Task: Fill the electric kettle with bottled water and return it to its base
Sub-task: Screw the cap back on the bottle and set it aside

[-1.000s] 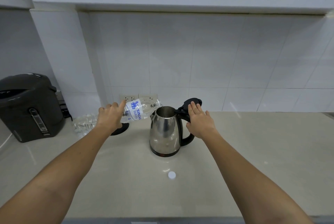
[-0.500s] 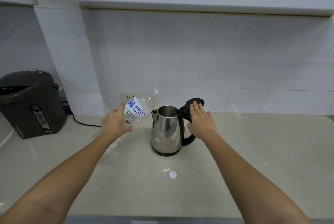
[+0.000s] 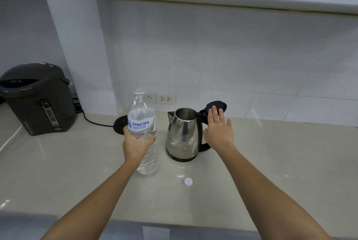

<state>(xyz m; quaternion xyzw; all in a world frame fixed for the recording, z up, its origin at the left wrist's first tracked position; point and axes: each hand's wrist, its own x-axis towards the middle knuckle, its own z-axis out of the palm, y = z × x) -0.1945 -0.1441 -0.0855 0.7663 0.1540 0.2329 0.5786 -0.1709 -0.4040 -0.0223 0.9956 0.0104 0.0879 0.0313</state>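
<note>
A steel electric kettle (image 3: 183, 135) stands on the countertop with its black lid (image 3: 216, 105) flipped open. My right hand (image 3: 219, 128) lies flat against the lid and handle, fingers extended. Left of the kettle, a clear water bottle (image 3: 142, 115) with a blue-lettered label stands upright and uncapped. My left hand (image 3: 135, 145) is wrapped around its middle. The black round kettle base (image 3: 120, 124) lies behind the bottle, partly hidden by it. A white bottle cap (image 3: 188, 181) lies on the counter in front of the kettle.
A dark hot-water dispenser (image 3: 38, 98) stands at the far left. A black cord (image 3: 95, 121) runs from there to the base. Wall sockets (image 3: 165, 98) sit on the tiled wall behind the kettle. The counter's front edge (image 3: 174, 224) runs across the bottom.
The bottle was tipped over the kettle mouth a second ago. My left hand has swung it upright and brought it down beside the kettle. My right hand stays at the lid.
</note>
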